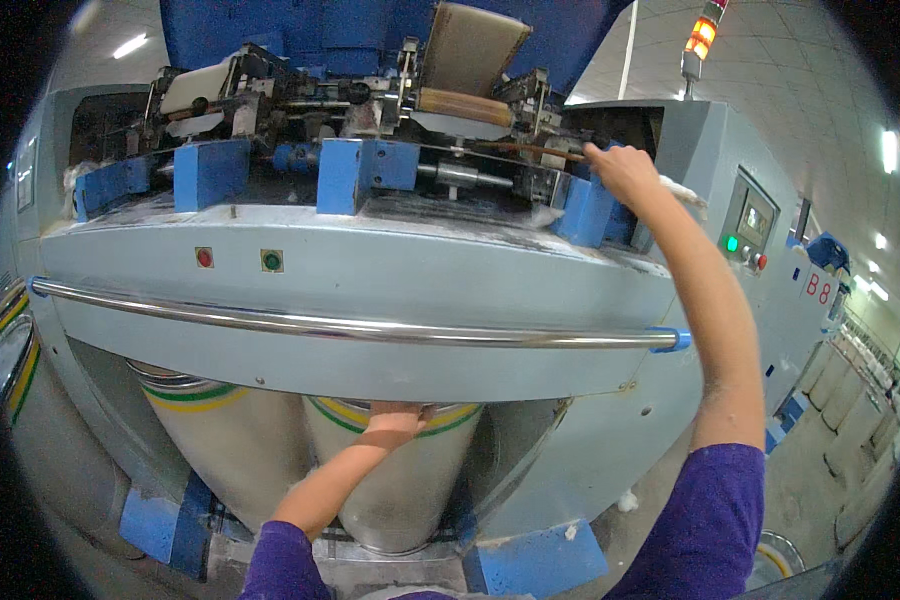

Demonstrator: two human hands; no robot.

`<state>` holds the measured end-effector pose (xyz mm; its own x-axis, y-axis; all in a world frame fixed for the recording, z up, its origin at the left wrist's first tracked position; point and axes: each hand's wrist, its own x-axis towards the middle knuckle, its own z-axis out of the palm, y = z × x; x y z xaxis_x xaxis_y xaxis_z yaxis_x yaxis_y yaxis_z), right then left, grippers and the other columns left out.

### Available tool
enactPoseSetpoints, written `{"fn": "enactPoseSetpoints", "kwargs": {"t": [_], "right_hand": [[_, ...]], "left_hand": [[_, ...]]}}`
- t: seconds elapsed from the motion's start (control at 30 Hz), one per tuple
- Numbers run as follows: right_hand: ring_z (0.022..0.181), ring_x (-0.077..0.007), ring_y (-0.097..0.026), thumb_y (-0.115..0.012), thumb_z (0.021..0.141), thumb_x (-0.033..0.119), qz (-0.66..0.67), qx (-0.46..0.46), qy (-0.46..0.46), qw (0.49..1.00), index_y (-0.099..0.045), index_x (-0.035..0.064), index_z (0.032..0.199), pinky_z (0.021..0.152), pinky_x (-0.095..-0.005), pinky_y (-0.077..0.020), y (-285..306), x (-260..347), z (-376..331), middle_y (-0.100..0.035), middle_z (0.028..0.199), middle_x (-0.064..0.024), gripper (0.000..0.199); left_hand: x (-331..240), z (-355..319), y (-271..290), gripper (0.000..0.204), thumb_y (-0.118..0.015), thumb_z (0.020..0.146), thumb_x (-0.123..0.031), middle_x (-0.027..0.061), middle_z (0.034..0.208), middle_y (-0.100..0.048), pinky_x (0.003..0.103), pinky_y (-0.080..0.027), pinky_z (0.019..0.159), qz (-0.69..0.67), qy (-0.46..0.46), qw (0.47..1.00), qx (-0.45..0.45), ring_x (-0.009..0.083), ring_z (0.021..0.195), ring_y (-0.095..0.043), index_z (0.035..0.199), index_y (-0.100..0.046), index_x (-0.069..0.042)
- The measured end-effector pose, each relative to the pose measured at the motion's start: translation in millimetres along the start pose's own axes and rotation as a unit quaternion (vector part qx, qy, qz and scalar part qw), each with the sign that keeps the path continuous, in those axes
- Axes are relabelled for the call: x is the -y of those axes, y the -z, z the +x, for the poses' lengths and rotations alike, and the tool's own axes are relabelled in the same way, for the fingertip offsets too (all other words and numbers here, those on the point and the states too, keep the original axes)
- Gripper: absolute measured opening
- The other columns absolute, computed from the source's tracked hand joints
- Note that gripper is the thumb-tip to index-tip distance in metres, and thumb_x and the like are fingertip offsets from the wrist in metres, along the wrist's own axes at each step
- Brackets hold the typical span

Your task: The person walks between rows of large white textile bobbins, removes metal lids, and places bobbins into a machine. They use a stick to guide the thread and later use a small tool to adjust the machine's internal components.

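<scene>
Near the right end of the top edge of the machine (450, 275), the right hand (625, 172) is clamped round a thin brown stick (535, 150) pointing left above a metal shaft (482, 178); the left hand (396, 420) is at the rim of a can (400, 490), its grip impossible to tell. A slackened hold could drop the stick onto the shaft.

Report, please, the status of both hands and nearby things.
Right hand grips thin brown rod. Left hand at rim of green-and-yellow-banded can, fingertips hidden. Chrome handrail runs between hands.
</scene>
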<state>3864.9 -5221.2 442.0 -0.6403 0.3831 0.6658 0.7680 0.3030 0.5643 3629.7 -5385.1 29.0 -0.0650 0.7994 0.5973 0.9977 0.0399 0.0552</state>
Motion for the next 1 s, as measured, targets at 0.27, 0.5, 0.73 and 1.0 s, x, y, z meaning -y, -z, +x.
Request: {"fn": "enactPoseSetpoints", "kwargs": {"t": [0.27,0.5,0.73,1.0], "right_hand": [[0.084,-0.025,-0.065,-0.049,0.082,0.018,-0.077,-0.013,-0.024,0.997,-0.067,0.0112,0.087,0.066,-0.0382,-0.051,6,20,-10,-0.068,0.084,-0.009,0.02],[0.076,-0.0254,-0.066,-0.053,0.08,0.015,-0.098,-0.037,0.03,0.994,-0.063,0.008,0.082,0.058,-0.0353,-0.0525,78,55,-29,-0.066,0.078,-0.0096,0.013],[0.08,-0.0167,-0.066,-0.058,0.079,0.019,-0.327,-0.034,0.049,0.943,-0.071,0.0125,0.073,0.054,-0.0286,-0.0494,133,69,-33,-0.066,0.084,-0.0059,0.016],[0.094,-0.0301,-0.062,-0.06,0.079,0.02,-0.142,0.226,0.05,0.962,-0.056,0.0094,0.11,0.074,-0.0407,-0.052,173,32,-46,-0.063,0.099,-0.0136,0.033]], "left_hand": [[3,-1,-17,0.054,-0.05,0.082,-0.049,0.0146,0.129,-0.045,0.056,-0.03,0.097,0.001,-0.011,1.0,-0.029,0.0357,0.12,-0.04,0.123,-0.052,-0.014],[2,-4,-20,0.049,-0.05,0.082,-0.047,0.0134,0.127,-0.048,0.052,-0.032,0.097,0.02,0.005,1.0,-0.01,0.0346,0.117,-0.042,0.119,-0.055,-0.015],[8,-5,-39,0.046,-0.052,0.081,-0.051,0.0127,0.12,-0.052,0.052,-0.038,0.089,0.049,-0.021,0.993,-0.109,0.0343,0.11,-0.047,0.112,-0.06,-0.017],[6,-6,-29,0.051,-0.041,0.087,-0.052,0.014,0.132,-0.044,0.055,-0.032,0.096,0.027,0.024,0.998,0.051,0.0368,0.119,-0.041,0.123,-0.053,-0.018]]}}
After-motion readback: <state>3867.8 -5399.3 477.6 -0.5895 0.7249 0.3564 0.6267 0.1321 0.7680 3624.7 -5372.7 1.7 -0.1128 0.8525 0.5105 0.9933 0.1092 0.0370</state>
